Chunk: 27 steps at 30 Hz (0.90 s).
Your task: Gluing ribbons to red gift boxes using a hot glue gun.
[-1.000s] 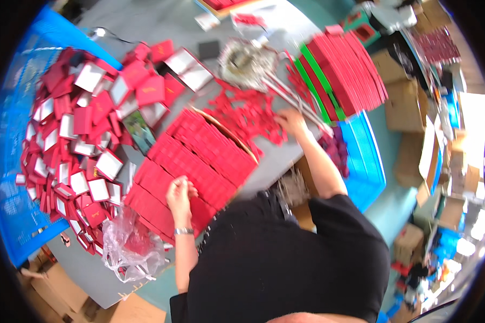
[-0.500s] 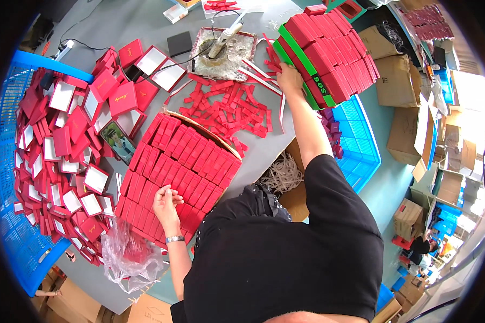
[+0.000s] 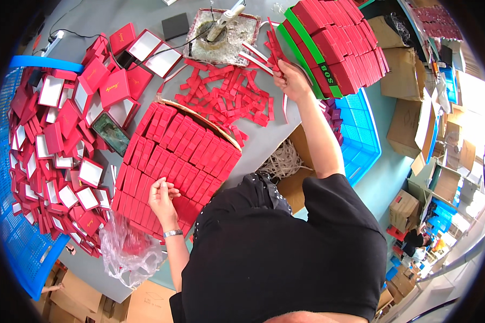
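My right hand (image 3: 293, 82) is closed on a few red strips (image 3: 274, 44) that stick up from its fingertips, beside a tall stack of red boxes (image 3: 334, 48) with green bands. My left hand (image 3: 163, 202), a metal-banded watch on its wrist, hovers over or rests on tightly packed rows of small red pieces (image 3: 180, 148) in a carton. Its fingers are curled together in a pinch, and whatever may be between them is hidden. Left of the stack, loose red strips (image 3: 229, 97) lie heaped on the grey table (image 3: 253, 156).
Red boxes with white insides (image 3: 54, 145) fill a blue basket (image 3: 8, 177) at left. A phone (image 3: 110, 132) leans by the carton. A white-handled tool (image 3: 223, 24) stands on a crusted tray (image 3: 240, 48). A plastic bag (image 3: 126, 253) hangs near the table's front; a blue crate (image 3: 361, 132) stands right.
My right hand has drawn back slightly from the banded stack, lifting the red strips. My left hand stays over the packed rows. The whole view has shifted a little.
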{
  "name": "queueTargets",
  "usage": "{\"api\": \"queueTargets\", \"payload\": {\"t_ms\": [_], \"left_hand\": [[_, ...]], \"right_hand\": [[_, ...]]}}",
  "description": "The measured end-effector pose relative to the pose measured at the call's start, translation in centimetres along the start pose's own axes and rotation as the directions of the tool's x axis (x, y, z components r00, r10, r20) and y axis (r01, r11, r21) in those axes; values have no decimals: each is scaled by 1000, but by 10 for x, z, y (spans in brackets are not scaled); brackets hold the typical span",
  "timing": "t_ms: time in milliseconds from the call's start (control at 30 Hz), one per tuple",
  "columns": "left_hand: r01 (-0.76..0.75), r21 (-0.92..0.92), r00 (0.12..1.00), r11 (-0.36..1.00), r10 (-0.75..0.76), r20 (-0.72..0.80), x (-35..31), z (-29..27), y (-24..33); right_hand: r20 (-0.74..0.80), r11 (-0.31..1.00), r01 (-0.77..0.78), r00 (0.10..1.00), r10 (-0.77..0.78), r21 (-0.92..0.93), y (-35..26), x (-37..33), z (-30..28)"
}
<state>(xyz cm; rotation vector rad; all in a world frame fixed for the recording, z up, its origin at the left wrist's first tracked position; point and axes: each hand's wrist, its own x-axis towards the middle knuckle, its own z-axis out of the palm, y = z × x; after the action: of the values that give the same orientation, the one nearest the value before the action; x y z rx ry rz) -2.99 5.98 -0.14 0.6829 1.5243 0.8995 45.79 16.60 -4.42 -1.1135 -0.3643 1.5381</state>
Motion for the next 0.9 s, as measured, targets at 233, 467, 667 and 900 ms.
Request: {"api": "queueTargets", "payload": {"t_ms": [233, 467, 667, 900], "left_hand": [[-18, -5, 1000, 1000, 18, 23, -1, -5, -4], [-123, 269, 992, 955, 121, 25, -10, 7, 9], [-162, -163, 927, 973, 207, 314, -33, 86, 78], [-193, -99, 916, 976, 215, 340, -40, 77, 69]], "right_hand": [[-218, 997, -50, 975, 35, -64, 9, -13, 17], [113, 996, -84, 990, 83, 7, 26, -53, 87], [518, 880, -389, 711, 475, -272, 48, -114, 187], [559, 804, -526, 593, 580, -277, 83, -128, 197]]}}
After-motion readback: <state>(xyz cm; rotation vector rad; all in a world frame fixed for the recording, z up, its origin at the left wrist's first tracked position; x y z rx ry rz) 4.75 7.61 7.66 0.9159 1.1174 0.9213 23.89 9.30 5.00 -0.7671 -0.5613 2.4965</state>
